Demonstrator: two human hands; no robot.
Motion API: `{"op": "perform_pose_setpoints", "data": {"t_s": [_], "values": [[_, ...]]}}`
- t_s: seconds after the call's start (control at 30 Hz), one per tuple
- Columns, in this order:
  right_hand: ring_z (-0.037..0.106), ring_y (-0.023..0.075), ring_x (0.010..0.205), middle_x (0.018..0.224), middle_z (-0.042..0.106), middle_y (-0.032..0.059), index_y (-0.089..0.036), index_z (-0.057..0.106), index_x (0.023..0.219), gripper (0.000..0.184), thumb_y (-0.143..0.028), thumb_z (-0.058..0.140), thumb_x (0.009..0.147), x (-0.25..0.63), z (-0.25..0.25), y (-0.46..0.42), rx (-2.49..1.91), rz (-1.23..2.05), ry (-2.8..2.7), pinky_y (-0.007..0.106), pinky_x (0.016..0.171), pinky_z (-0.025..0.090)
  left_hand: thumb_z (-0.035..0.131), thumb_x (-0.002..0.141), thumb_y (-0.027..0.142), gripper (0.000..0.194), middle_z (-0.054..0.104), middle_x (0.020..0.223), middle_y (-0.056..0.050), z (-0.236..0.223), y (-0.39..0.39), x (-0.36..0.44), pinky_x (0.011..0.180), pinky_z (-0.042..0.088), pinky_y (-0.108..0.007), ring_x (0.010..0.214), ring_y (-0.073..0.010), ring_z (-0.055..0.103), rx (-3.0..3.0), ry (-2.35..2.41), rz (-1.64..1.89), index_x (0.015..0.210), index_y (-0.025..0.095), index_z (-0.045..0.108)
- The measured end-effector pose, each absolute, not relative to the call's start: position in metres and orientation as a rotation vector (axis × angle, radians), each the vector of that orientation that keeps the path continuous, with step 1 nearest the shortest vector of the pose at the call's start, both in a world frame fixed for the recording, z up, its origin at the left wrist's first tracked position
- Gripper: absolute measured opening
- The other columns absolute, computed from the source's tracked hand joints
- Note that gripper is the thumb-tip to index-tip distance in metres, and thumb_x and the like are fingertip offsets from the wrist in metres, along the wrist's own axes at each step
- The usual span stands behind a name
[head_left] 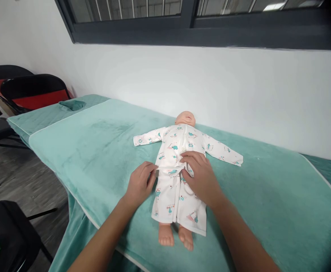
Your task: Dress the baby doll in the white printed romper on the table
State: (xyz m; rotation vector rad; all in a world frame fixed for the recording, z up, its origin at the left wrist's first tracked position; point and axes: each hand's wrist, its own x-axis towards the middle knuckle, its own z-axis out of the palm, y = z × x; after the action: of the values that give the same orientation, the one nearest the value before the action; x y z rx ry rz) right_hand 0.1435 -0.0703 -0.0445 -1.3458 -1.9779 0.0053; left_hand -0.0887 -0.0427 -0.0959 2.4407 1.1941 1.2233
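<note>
A baby doll (186,118) lies on its back on a teal towel (103,151), dressed in a white printed romper (177,189) with sleeves spread out. Its bare feet (175,236) stick out at the near end. My left hand (139,183) pinches a thin white tie strap (168,167) of the romper at the doll's left side and holds it taut across the waist. My right hand (201,177) rests on the doll's belly, fingers curled and pinching the strap's other end at the garment's middle.
The towel covers a long table set against a white wall (211,87) under a dark window frame. A small folded teal cloth (72,104) lies at the far left end. Black and red folding chairs (26,92) stand left of the table; another dark seat (6,234) is near left.
</note>
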Motion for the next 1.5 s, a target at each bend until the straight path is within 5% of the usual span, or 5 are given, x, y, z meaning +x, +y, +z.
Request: {"op": "perform_pose_setpoints", "data": {"t_s": [0.37,0.6,0.87,1.13,1.5], "values": [[0.051,0.0218,0.095,0.097,0.06,0.0012,-0.022,0.044,0.076,0.024,-0.002,0.058,0.075,0.138,-0.049,-0.062,-1.406,0.001,-1.884,0.037,0.084,0.035,0.05,0.094,0.016,0.012,0.064,0.093,-0.004,-0.097,-0.041,-0.086,0.071,0.047,-0.029,0.082,-0.0154,0.059,2.515,1.166,1.297,0.104,0.021,0.054],[0.055,0.0208,0.1,0.1,0.059,0.0006,-0.023,0.055,0.078,0.019,-0.012,0.07,0.079,0.151,-0.043,-0.064,-1.249,0.202,-1.932,0.038,0.091,0.037,0.05,0.091,0.009,0.019,0.063,0.094,-0.005,-0.101,-0.041,-0.088,0.072,0.047,-0.029,0.083,-0.0165,0.059,2.538,1.094,1.366,0.107,0.02,0.052],[0.058,0.0143,0.08,0.093,0.057,0.0006,-0.022,0.058,0.079,0.014,-0.021,0.069,0.087,0.152,-0.034,-0.076,-1.233,0.369,-1.831,0.027,0.069,0.044,0.048,0.091,0.007,0.02,0.062,0.091,-0.005,-0.098,-0.042,-0.09,0.07,0.047,-0.029,0.081,-0.0166,0.058,2.531,1.036,1.356,0.105,0.02,0.052],[0.057,0.0168,0.091,0.098,0.055,0.0028,-0.022,0.055,0.088,0.012,-0.011,0.057,0.09,0.151,-0.043,-0.073,-1.191,0.181,-2.023,0.031,0.082,0.046,0.05,0.09,0.008,0.02,0.063,0.092,-0.006,-0.097,-0.043,-0.09,0.071,0.047,-0.03,0.081,-0.0164,0.057,2.549,1.024,1.329,0.106,0.019,0.054],[0.057,0.0201,0.1,0.105,0.054,0.0061,-0.024,0.052,0.103,0.033,0.002,0.048,0.083,0.151,-0.04,-0.082,-1.08,-0.062,-1.776,0.037,0.087,0.047,0.053,0.088,0.009,0.02,0.063,0.09,-0.006,-0.097,-0.042,-0.09,0.069,0.047,-0.03,0.079,-0.0174,0.058,2.548,1.034,1.32,0.104,0.019,0.057]]}}
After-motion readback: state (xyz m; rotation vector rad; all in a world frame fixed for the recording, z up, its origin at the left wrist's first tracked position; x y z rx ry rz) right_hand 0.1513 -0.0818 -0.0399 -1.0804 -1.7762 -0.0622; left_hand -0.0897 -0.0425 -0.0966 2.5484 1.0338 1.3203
